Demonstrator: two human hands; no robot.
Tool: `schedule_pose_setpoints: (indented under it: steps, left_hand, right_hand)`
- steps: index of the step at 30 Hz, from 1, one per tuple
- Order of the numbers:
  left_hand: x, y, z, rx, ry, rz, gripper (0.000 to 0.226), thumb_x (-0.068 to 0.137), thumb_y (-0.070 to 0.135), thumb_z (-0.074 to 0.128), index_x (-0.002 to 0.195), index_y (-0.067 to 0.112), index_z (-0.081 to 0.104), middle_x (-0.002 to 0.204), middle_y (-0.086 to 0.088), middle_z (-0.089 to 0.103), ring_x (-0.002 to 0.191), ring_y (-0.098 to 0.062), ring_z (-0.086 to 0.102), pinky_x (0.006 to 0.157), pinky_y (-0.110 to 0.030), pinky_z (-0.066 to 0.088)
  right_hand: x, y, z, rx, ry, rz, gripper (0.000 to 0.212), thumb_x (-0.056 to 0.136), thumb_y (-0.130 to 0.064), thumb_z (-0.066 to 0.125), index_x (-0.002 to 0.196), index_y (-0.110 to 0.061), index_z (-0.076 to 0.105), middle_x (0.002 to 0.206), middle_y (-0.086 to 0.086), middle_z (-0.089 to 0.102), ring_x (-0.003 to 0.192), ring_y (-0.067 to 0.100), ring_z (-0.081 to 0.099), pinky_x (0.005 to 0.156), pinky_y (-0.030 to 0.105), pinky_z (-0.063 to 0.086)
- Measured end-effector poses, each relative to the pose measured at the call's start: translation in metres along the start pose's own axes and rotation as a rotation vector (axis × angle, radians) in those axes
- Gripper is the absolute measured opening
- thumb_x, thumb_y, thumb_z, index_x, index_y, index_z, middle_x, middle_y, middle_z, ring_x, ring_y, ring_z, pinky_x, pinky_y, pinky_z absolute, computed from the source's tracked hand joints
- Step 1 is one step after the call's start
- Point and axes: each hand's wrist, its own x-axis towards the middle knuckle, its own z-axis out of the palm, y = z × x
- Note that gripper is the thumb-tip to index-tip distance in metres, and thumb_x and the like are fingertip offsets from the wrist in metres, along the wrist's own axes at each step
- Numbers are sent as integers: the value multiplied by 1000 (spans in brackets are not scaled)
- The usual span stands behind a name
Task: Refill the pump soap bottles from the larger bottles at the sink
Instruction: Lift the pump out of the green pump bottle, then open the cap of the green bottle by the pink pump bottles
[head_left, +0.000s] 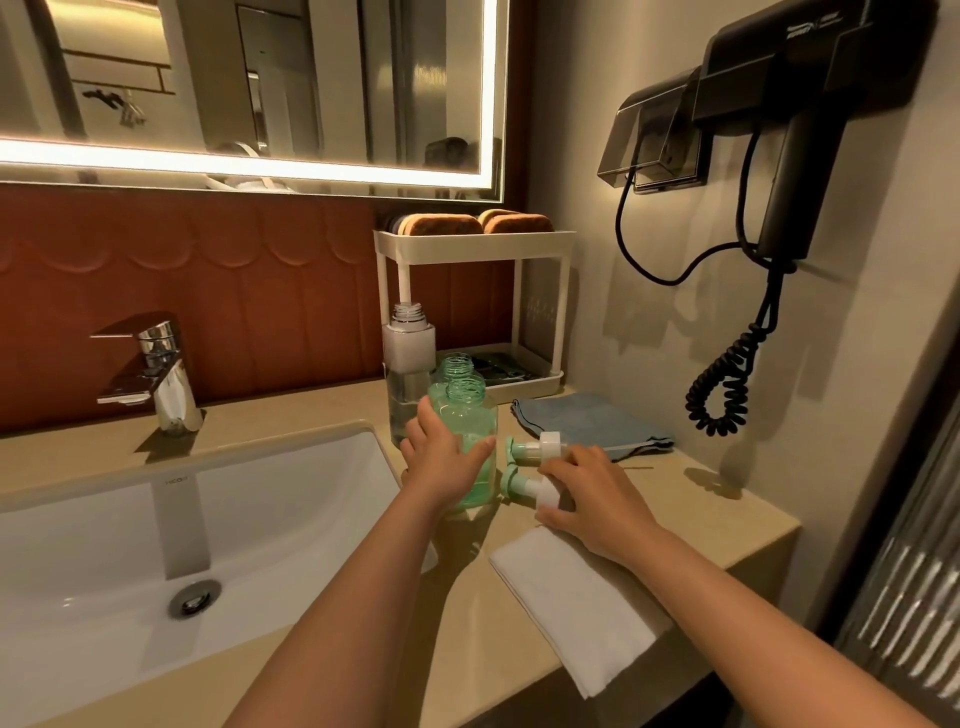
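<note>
Left grip (441, 457), front bottle (470, 415) (pump (519, 480) beside)

Beige stone countertop (701, 499), running left to right under the mirror.
- Left: white sink basin (104, 571) set into it; chrome faucet (161, 374) at its far edge.
- Centre: tall clear bottle (408, 364), uncapped, upright; far green bottle (457, 366) and near green bottle (475, 421), both open-necked, close together.
- Just right of these: far pump head (535, 446) and near pump head (524, 486), lying on their sides.
- Far right: white two-tier rack (472, 244); blue cloth (582, 415).
- Near edge: folded white towel (571, 597).
</note>
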Motion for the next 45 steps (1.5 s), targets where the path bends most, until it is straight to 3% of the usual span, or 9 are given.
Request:
schedule_pose_setpoints:
  steps: [4, 7, 10, 16, 23, 26, 30, 40, 45]
  left_hand:
    - [-7, -5, -2, -187, -4, -87, 100, 84, 38, 64, 147, 14, -10, 155, -8, 1, 142, -31, 4, 114, -45, 14]
    - [-14, -13, -9, -178, -8, -93, 89, 86, 37, 61, 148, 14, 1, 155, -7, 5, 142, -30, 8, 114, -45, 16]
    - [-25, -21, -23, -77, -49, -51, 68, 89, 36, 57, 143, 13, 22, 149, -8, 19, 136, -28, 23, 111, -43, 25]
    - [-62, -27, -74, 90, -342, 79, 38, 93, 30, 52, 125, 10, 49, 127, -8, 54, 107, -17, 52, 92, -30, 46]
    - [-111, -33, -137, 257, -483, 213, 33, 92, 33, 52, 122, 18, 50, 123, -2, 56, 108, -13, 55, 92, -26, 48]
    - [-139, -45, -172, 291, -453, 206, 34, 92, 36, 52, 122, 21, 49, 123, 1, 56, 108, -10, 55, 89, -21, 47]
    - [-180, -67, -219, 355, -418, 174, 36, 92, 38, 51, 124, 22, 48, 124, 2, 55, 107, -9, 54, 87, -19, 47]
    - [-277, -130, -353, 455, -316, -15, 35, 92, 40, 51, 124, 25, 48, 123, 5, 55, 107, -6, 53, 85, -15, 44]
    - [-307, -162, -412, 475, -231, -119, 35, 91, 40, 51, 124, 26, 48, 122, 6, 56, 109, -7, 53, 93, -24, 46]
  right_hand:
    - [-2, 0, -1, -35, 10, 4, 60, 82, -52, 59, 134, -28, 41, 127, -4, 43, 117, 18, 35, 93, 31, 31]
    - [-5, -3, -6, 0, 19, -1, 58, 84, -48, 58, 135, -29, 39, 129, -4, 43, 118, 17, 35, 95, 30, 30]
    - [-8, -9, -14, 19, 51, -23, 50, 88, -44, 55, 134, -29, 42, 128, -5, 44, 118, 15, 35, 95, 30, 29]
    - [-17, -43, -32, 57, 64, -115, 30, 92, -37, 51, 118, -25, 57, 120, -6, 52, 116, 15, 38, 93, 28, 27]
    - [-39, -110, -44, 175, -33, -240, 21, 92, -32, 54, 110, -23, 61, 100, -8, 59, 88, 7, 53, 76, 25, 48]
    - [-53, -152, -39, 218, -81, -334, 20, 92, -32, 53, 109, -25, 61, 94, -11, 57, 83, 3, 52, 68, 17, 43]
    - [-68, -213, -29, 242, -148, -426, 21, 91, -32, 55, 110, -24, 62, 100, -7, 62, 85, 5, 56, 75, 21, 50]
    - [-93, -366, -8, 255, -227, -699, 20, 92, -28, 55, 111, -24, 60, 101, -7, 62, 85, 4, 56, 75, 18, 49]
    - [-100, -427, -8, 226, -261, -838, 22, 92, -30, 55, 112, -24, 60, 95, -10, 59, 83, 4, 54, 71, 16, 45]
